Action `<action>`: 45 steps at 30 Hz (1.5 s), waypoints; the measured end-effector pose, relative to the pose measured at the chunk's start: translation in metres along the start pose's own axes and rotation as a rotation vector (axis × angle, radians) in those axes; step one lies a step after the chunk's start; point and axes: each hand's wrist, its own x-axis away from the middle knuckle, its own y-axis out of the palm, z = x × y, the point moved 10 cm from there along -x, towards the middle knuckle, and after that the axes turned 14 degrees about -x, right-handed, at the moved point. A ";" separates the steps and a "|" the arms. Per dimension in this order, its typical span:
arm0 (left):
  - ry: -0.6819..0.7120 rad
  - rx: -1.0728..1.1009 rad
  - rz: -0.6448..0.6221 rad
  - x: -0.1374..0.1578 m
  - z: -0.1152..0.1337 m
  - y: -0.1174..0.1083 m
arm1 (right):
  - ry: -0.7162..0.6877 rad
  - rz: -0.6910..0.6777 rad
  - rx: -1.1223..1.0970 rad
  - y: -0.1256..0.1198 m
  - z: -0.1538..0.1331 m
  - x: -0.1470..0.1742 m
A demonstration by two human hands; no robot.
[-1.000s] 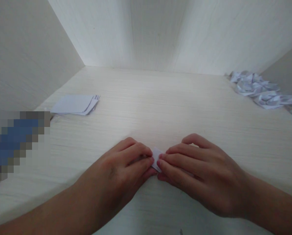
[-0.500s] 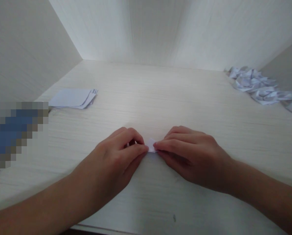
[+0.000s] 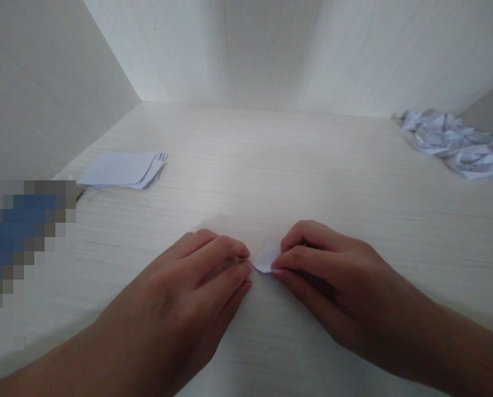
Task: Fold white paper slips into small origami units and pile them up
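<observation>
Worktop [image 3: 246, 182], pale, stretches beneath. Left hand [image 3: 184, 292], seven o'clock: fingers bunched at a paper piece [image 3: 266, 261], grip unclear. Right hand [image 3: 345, 286], four o'clock: fingers pinching it. Crumpled paper pile [image 3: 444, 138], towards three. Sheet stack [image 3: 118, 169], just past nine. Paper piece, white, five o'clock, between hands.

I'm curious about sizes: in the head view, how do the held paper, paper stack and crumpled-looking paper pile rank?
1. Crumpled-looking paper pile, partly cut off by the frame
2. Paper stack
3. Held paper, partly covered
</observation>
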 end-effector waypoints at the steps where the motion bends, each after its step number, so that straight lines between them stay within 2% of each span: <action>1: 0.019 0.016 -0.005 0.000 0.002 0.002 | 0.018 0.006 -0.014 0.000 0.001 -0.001; 7: 0.068 0.046 -0.008 0.003 0.003 0.006 | 0.084 0.031 -0.027 -0.001 0.006 -0.008; 12: 0.070 0.065 -0.035 0.001 0.003 0.007 | 0.038 0.057 -0.035 -0.004 0.004 -0.010; 18: -0.121 0.148 -0.016 -0.011 -0.013 0.010 | 0.031 0.080 -0.055 -0.010 0.005 -0.011; 25: -0.321 0.181 -0.074 -0.020 -0.031 0.019 | 0.078 0.130 -0.015 -0.017 0.011 -0.009; 30: -0.354 0.230 -0.162 -0.025 -0.031 0.027 | 0.005 0.122 0.046 -0.019 0.007 -0.007; 35: -0.345 0.257 -0.218 -0.027 -0.029 0.029 | -0.144 0.055 0.073 -0.015 0.001 0.001; 39: -0.327 0.264 -0.185 -0.028 -0.031 0.028 | -0.234 0.106 0.069 -0.022 -0.001 0.007; 45: -0.291 0.269 -0.086 -0.029 -0.031 0.023 | -0.257 0.126 0.049 -0.025 0.001 0.007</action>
